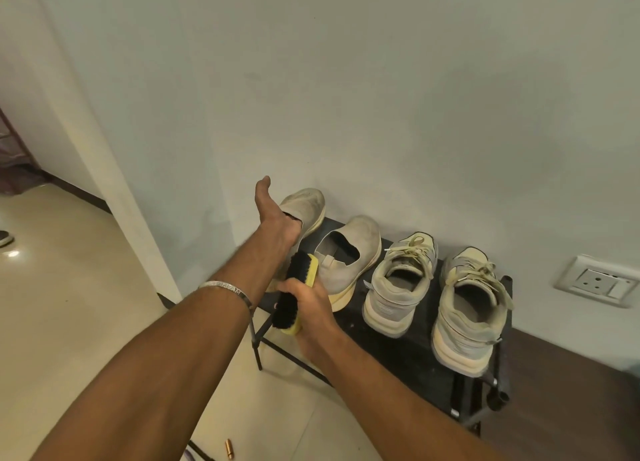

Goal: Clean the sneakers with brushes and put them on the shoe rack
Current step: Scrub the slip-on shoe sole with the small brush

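A black shoe rack (408, 353) stands against the wall. My left hand (275, 215) has its fingers inside the collar of a beige slip-on sneaker (306, 206) at the rack's far left, thumb sticking up; the shoe looks tilted. My right hand (310, 308) grips a yellow brush with black bristles (298, 287) just in front of that shoe. Its beige partner (348, 256) rests on the rack beside it. Two grey laced sneakers (401, 280) (467, 305) stand further right.
A white wall rises right behind the rack, with a wall corner (114, 190) to the left. A socket plate (595, 282) sits low on the wall at right. A small brass cylinder (229, 448) lies on the pale floor tiles. A silver bangle (227, 289) circles my left wrist.
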